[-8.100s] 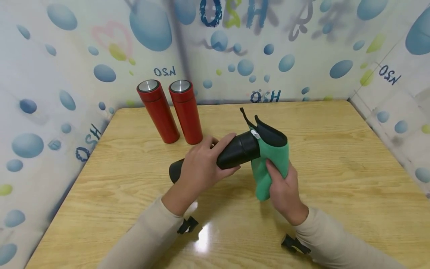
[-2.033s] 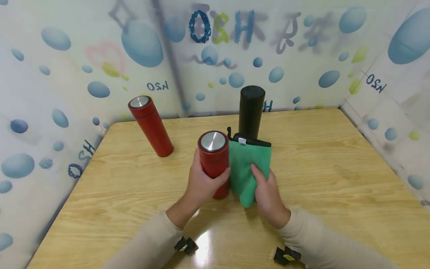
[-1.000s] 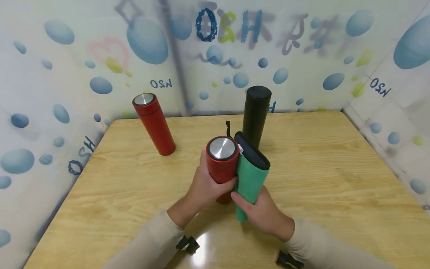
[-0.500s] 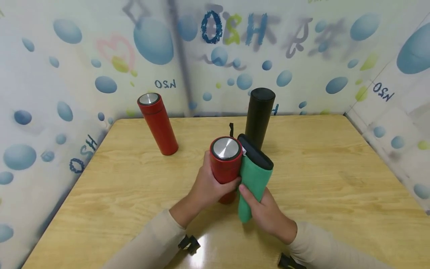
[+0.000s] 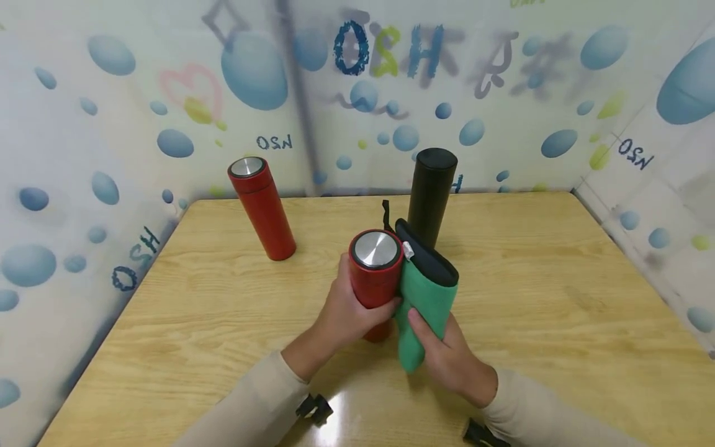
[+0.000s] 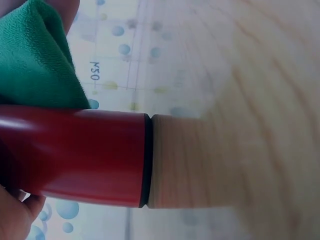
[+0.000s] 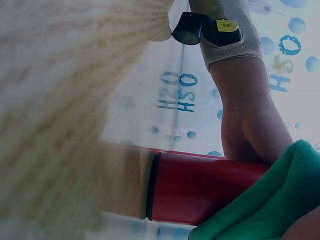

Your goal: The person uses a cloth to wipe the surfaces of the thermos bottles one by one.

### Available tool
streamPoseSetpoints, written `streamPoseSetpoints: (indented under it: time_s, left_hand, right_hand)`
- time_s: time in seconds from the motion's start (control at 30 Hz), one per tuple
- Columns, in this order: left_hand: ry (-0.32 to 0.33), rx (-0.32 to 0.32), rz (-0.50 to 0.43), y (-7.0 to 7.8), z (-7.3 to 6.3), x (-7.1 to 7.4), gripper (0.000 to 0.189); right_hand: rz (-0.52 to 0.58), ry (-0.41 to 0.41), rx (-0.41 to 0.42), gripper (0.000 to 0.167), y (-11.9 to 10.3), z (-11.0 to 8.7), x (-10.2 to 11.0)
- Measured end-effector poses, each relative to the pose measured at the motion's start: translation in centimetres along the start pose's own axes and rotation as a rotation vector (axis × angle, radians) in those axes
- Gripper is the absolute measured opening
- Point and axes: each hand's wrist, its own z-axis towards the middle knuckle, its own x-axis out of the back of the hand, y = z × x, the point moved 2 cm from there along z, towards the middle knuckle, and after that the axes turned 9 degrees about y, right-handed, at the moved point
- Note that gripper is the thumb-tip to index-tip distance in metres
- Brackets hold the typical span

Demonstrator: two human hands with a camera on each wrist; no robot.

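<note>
In the head view my left hand (image 5: 346,313) grips the upright red thermos flask (image 5: 375,273) round its body, below its silver lid. The flask's black-ringed base is right at the wooden tabletop in the left wrist view. My right hand (image 5: 452,360) holds a green fleecy cloth (image 5: 427,298) with a black band, a white tag and a black loop, its thumb in front. The cloth lies against the right side of the flask (image 7: 200,187), as the right wrist view also shows. My right hand's fingers are mostly hidden behind the cloth.
A second red thermos flask (image 5: 262,211) stands at the back left of the wooden table (image 5: 167,347). A black flask (image 5: 432,192) stands behind the cloth. A wall with blue bubble prints (image 5: 254,71) closes off the back.
Earlier my left hand held the black flask; it now stands at the back and my left hand holds one red flask instead. Lately the green cloth has shifted slightly against the flask.
</note>
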Motion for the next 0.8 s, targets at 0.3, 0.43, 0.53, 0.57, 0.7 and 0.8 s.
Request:
streamPoseSetpoints:
  time_s: [0.3, 0.43, 0.53, 0.57, 0.7, 0.8]
  left_hand:
    - [0.004, -0.006, 0.000, -0.2, -0.1, 0.2, 0.086]
    - [-0.002, 0.011, -0.006, -0.3, -0.2, 0.2, 0.086]
    - [-0.006, 0.014, -0.025, -0.3, -0.2, 0.1, 0.085]
    - [-0.006, 0.017, -0.029, -0.3, -0.2, 0.1, 0.085]
    - [-0.008, 0.034, -0.033, -0.3, -0.1, 0.0, 0.085]
    - [-0.001, 0.041, -0.022, -0.3, -0.1, 0.1, 0.086]
  right_hand:
    - [-0.068, -0.018, -0.029, 0.031, 0.2, -0.2, -0.4]
    - [-0.077, -0.042, -0.088, 0.026, 0.4, -0.2, -0.5]
    - [-0.067, -0.059, -0.109, 0.026, 0.3, -0.2, -0.4]
    - [-0.060, -0.063, -0.107, 0.026, 0.2, -0.2, -0.3]
    - [-0.048, -0.055, -0.024, 0.024, -0.2, -0.2, -0.1]
    - [-0.048, -0.048, 0.104, 0.028, -0.6, -0.2, 0.0]
